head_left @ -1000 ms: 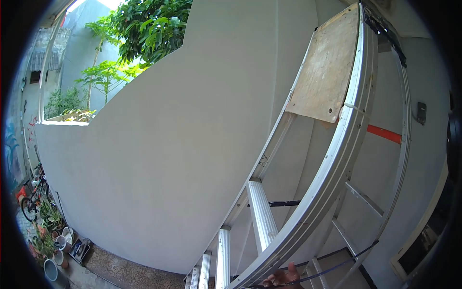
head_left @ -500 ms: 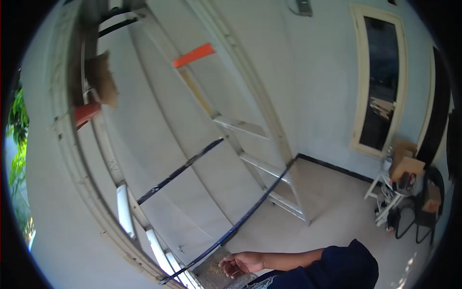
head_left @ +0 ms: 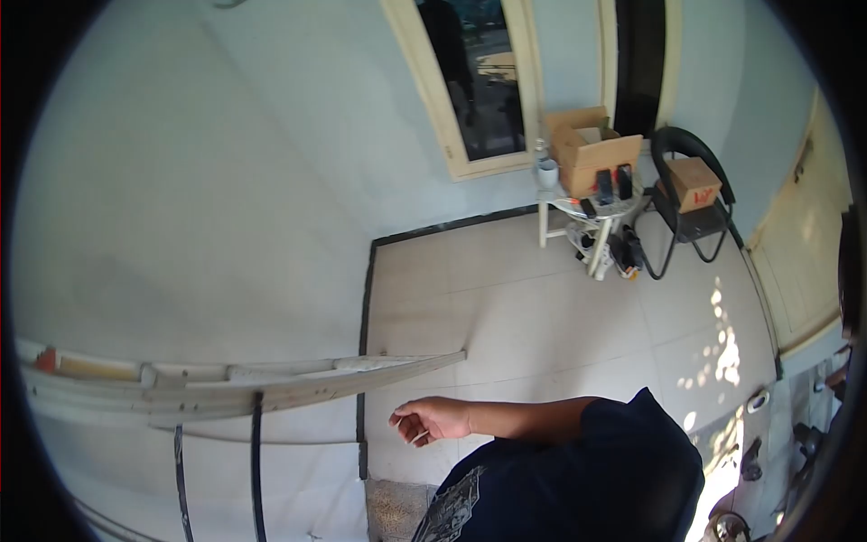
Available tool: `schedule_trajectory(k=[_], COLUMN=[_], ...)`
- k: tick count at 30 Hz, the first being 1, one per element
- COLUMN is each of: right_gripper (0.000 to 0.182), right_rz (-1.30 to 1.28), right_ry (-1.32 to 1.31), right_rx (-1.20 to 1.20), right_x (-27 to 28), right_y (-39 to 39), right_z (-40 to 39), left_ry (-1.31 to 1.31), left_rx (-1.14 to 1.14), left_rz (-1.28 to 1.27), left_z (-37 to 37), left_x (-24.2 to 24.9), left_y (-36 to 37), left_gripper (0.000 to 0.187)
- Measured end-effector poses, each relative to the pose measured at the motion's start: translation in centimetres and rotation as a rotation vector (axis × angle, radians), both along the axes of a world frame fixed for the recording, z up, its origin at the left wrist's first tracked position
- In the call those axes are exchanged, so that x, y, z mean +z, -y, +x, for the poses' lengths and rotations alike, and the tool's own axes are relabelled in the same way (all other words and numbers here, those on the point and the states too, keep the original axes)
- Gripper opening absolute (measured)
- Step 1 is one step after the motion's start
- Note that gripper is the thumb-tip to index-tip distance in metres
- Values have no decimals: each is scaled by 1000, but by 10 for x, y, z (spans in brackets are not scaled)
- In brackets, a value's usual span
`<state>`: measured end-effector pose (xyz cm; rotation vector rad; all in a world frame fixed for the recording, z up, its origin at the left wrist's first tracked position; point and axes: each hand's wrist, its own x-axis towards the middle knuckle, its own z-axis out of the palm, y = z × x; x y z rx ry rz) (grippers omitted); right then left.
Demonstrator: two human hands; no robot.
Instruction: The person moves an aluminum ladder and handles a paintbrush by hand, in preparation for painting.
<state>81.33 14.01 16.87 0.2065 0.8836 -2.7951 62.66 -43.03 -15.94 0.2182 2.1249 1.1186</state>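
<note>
My right hand (head_left: 426, 422) is at the lower middle of the head view, palm toward me and fingers curled. A thin white thing shows at its fingers, too small to name. The hand is right of the leaning metal ladder (head_left: 298, 388) and apart from it. Dark bars (head_left: 257, 470) hang down from the ladder's rail. My left hand is out of view.
A small white table (head_left: 546, 221) bears an open cardboard box (head_left: 596, 167), a white cup (head_left: 547, 173) and phones. Beside it, a black chair (head_left: 691, 140) holds another box (head_left: 694, 185). A window (head_left: 479, 81) is in the wall; footwear lies at the lower right.
The view has swung right and down. The ladder now shows at the lower left, and the table and chair are nearer the middle. My right hand stays curled and is now in front of the floor tiles.
</note>
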Motion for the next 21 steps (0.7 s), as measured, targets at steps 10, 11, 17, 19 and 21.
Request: schedule_trajectory(k=[10, 11, 17, 19, 21], right_gripper=[21, 21, 22, 23, 25], right_rz=[-127, -134, -267, -294, -349], right_ry=[116, 122, 140, 195, 306], right_rx=[-668, -683, -996, -1055, -1105], right_x=[-24, -23, -43, -66, -82], right_y=[-168, -179, -242, -272, -302], right_z=[135, 142, 164, 168, 170], left_ry=[336, 345, 381, 312, 293], left_rx=[-513, -535, -905, -1137, -1194], left_rz=[-157, -225, -514, -686, -708], left_z=[23, 34, 31, 29, 18], left_x=[60, 93, 108, 108, 97], left_y=[-495, -533, -671, -715, -760], left_gripper=[47, 47, 47, 46, 53])
